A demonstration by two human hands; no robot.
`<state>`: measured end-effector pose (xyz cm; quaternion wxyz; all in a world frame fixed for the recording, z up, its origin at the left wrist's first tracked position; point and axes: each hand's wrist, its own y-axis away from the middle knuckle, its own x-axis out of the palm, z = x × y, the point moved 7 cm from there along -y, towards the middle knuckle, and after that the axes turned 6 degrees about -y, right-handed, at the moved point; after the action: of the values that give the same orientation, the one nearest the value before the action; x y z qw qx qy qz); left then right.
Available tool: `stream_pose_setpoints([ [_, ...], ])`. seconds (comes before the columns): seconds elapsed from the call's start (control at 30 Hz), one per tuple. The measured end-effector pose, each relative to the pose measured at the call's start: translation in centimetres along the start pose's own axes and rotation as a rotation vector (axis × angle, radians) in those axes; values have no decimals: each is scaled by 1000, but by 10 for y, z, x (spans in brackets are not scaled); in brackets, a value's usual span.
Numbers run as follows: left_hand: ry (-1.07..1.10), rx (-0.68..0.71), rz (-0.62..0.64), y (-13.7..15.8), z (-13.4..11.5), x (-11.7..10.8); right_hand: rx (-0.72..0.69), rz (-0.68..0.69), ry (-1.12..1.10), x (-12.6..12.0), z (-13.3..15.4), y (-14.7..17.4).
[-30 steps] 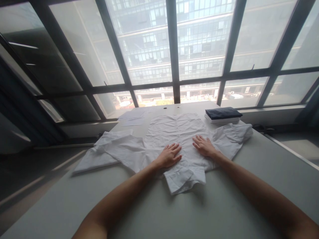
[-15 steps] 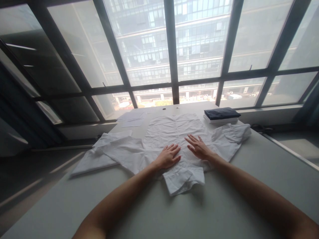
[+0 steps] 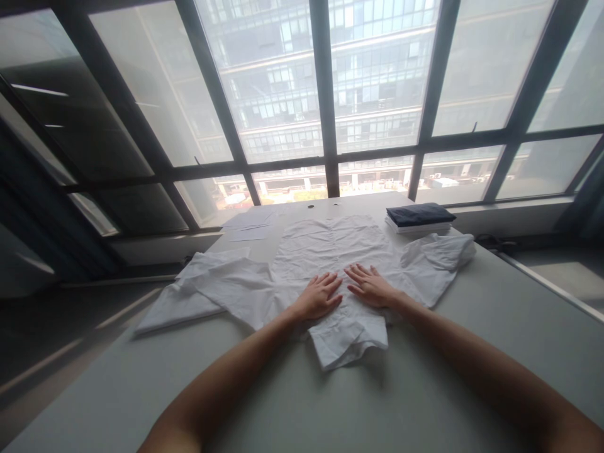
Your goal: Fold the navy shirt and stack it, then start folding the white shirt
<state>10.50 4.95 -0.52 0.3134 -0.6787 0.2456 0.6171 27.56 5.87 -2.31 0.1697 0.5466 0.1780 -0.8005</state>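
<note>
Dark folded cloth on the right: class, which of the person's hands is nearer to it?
Right. The right hand rests on the white garment, in front and left of the dark folded cloth; the left hand rests on the garment farther left.

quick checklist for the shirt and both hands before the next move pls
1. Left hand palm down on the white shirt: ok.
2. Right hand palm down on the shirt: ok.
3. Shirt body smooth: not ok, wrinkles run across it.
4. Near end lying flat: not ok, its edge rises off the table.
5. Dark folded cloth resting on the white stack: ok.
6. Sleeve apart from the stack: cannot tell from this angle.
</note>
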Motion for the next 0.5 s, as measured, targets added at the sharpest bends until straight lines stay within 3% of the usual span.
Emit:
stream_pose_setpoints([
  [0.17,-9,-8,14,0,-1,-1,190,-36,75,-14,-43,3],
  [0.3,-2,-7,15,0,-2,-2,365,-154,92,-27,-71,8],
  [0.5,3,-3,4,0,-1,-2,375,-118,80,-21,-74,7],
])
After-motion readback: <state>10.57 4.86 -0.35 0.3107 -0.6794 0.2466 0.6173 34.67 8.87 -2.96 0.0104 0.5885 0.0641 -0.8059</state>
